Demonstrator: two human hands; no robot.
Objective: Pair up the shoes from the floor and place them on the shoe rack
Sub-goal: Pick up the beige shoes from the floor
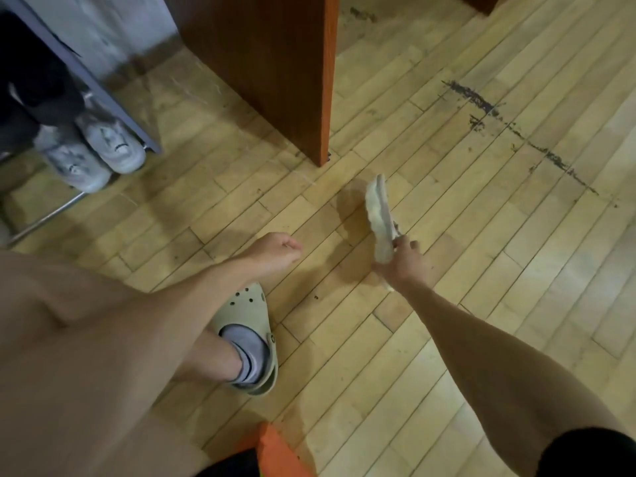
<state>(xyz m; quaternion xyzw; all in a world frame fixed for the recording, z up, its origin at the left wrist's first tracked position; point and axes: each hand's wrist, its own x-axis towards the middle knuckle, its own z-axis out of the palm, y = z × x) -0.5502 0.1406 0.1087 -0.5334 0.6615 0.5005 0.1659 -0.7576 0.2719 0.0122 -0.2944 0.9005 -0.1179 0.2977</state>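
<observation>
- One pale shoe (pixel 380 215) is off the floor, gripped at its heel end by the right hand (pixel 404 261); the toe points away from the person and the ridged sole is turned on edge, facing left.
- The right hand's fingers are closed around that shoe's heel; its shadow falls on the boards just to the left.
- The left hand (pixel 275 253) is curled into a loose fist with nothing in it, held above the floor well left of the lifted shoe.
- Two white sneakers (pixel 93 153) sit side by side at the far left, toes toward the camera, at the foot of a grey metal shoe rack (pixel 113 98); motion blur softens them, and whether they rest on a low shelf or on the floor cannot be told.
- One beige clog (pixel 249 311) is worn on the person's foot over a grey sock (pixel 249 352), planted on the wood floor (pixel 481 270) below the left forearm.
- One reddish-brown wooden panel (pixel 272 63) stands upright on the floor between the rack and the lifted shoe, its near corner just beyond the shoe's toe.
- A dark scuffed streak (pixel 516 132) crosses the boards at upper right.
- An orange scrap of fabric (pixel 278 452) shows at the bottom edge.
</observation>
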